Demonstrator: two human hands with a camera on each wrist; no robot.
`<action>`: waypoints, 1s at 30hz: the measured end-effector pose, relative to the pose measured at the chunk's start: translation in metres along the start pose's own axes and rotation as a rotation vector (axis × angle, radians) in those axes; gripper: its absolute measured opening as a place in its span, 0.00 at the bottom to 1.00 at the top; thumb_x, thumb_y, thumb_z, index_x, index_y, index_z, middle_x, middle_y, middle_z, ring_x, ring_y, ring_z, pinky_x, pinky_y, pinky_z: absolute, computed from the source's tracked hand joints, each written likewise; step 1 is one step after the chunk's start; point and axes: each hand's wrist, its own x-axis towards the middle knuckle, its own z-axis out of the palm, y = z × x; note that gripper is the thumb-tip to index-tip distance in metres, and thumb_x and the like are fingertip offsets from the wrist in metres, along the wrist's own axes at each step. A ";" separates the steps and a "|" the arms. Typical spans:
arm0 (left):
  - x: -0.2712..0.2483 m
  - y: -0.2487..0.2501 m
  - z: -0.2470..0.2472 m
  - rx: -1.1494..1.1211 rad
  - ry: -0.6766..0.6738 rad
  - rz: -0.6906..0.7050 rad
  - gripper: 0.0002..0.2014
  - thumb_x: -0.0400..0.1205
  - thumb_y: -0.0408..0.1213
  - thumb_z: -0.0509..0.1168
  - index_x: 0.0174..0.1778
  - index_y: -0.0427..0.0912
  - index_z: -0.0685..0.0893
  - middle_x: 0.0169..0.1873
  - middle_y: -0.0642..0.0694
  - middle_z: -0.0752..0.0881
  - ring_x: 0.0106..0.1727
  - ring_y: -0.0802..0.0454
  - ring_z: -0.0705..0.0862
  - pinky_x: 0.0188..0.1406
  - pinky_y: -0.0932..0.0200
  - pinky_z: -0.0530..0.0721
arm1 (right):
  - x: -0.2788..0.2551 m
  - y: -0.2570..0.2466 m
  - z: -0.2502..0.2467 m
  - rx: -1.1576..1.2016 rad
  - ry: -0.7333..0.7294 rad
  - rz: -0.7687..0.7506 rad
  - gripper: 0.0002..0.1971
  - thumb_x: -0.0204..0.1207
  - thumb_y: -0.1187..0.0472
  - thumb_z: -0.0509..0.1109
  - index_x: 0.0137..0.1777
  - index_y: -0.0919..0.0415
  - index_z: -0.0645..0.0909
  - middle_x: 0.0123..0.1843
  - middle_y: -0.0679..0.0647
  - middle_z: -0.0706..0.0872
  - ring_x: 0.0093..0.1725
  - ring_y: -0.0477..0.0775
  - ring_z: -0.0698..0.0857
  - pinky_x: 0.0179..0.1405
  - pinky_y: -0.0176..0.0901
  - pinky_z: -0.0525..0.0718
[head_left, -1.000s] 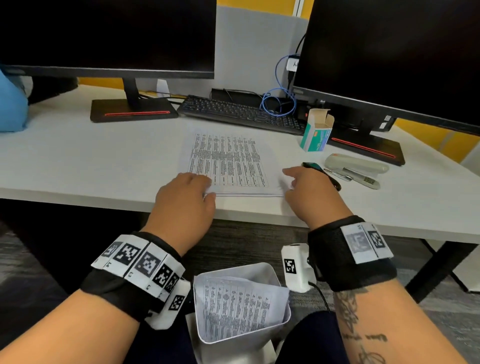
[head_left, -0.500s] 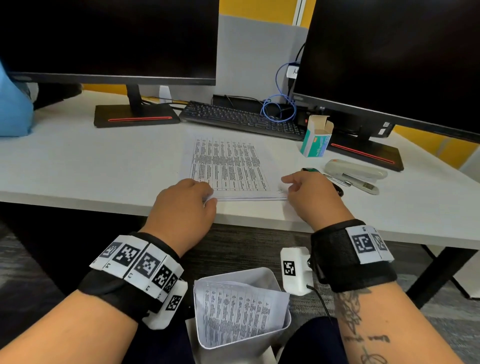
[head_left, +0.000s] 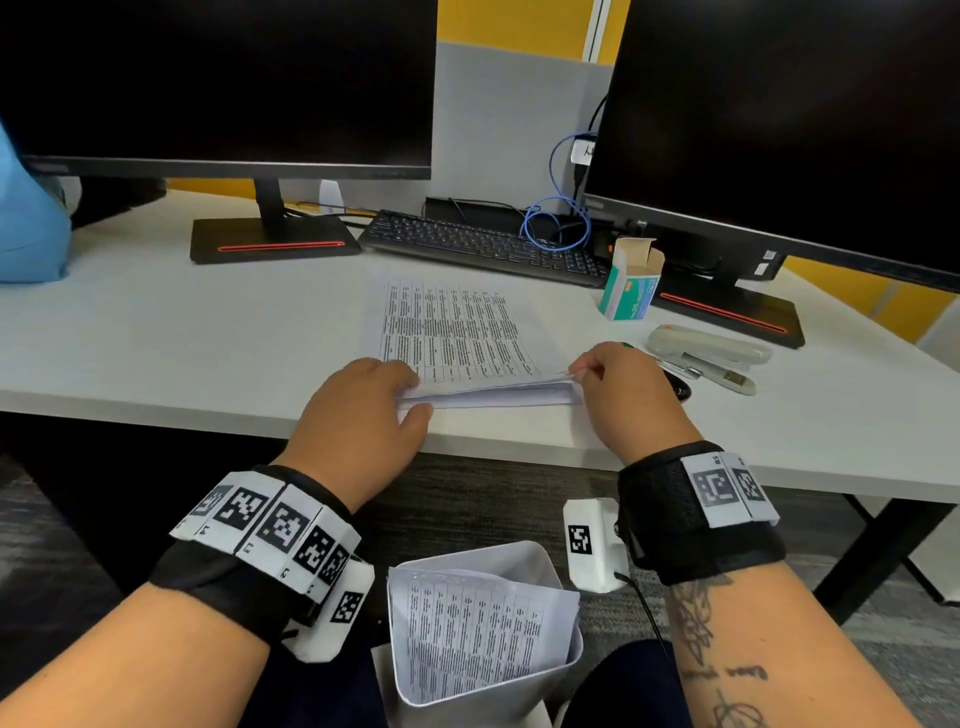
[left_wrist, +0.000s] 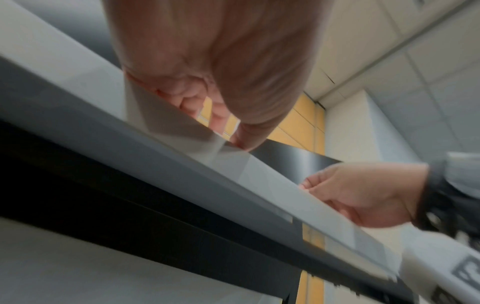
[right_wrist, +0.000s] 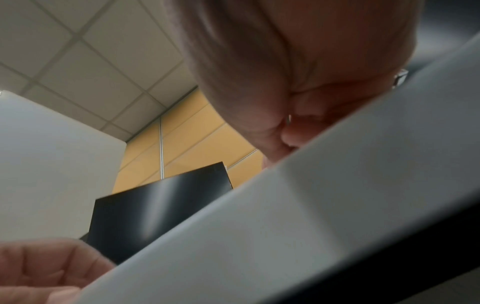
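Observation:
A printed sheaf of paper lies on the white desk, its near edge lifted off the desk. My left hand pinches the near left corner, thumb under, fingers on top. My right hand pinches the near right corner. In the left wrist view the lifted paper runs from the left hand's fingers toward the right hand. The right wrist view shows my right hand's fingers curled behind the desk edge; the paper is hidden there.
A stapler and a staple box sit right of the paper. A keyboard and two monitors stand behind. A blue object is far left. A white bin with printed paper sits below, in my lap.
Both hands have closed on the paper's near corners and raised its near edge off the desk; a second ago it lay flat.

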 end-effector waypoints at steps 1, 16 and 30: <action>0.000 -0.001 -0.002 -0.052 0.046 -0.020 0.21 0.81 0.51 0.66 0.68 0.47 0.80 0.61 0.45 0.80 0.64 0.46 0.78 0.60 0.56 0.73 | -0.001 -0.001 -0.001 0.028 0.030 -0.009 0.10 0.84 0.65 0.61 0.52 0.58 0.84 0.55 0.58 0.86 0.48 0.52 0.80 0.44 0.38 0.71; 0.011 0.010 -0.034 -1.506 -0.094 -0.681 0.36 0.81 0.16 0.59 0.82 0.47 0.60 0.68 0.38 0.81 0.62 0.37 0.85 0.58 0.41 0.85 | -0.044 0.004 -0.053 0.684 -0.271 0.116 0.02 0.80 0.65 0.69 0.48 0.60 0.83 0.46 0.53 0.86 0.48 0.50 0.89 0.49 0.44 0.89; 0.003 0.006 -0.031 -1.435 -0.347 -0.392 0.22 0.81 0.27 0.66 0.71 0.44 0.77 0.59 0.37 0.89 0.57 0.39 0.89 0.51 0.42 0.90 | -0.041 0.016 -0.046 0.681 -0.328 0.210 0.23 0.71 0.83 0.69 0.63 0.64 0.81 0.52 0.61 0.92 0.52 0.64 0.91 0.60 0.67 0.85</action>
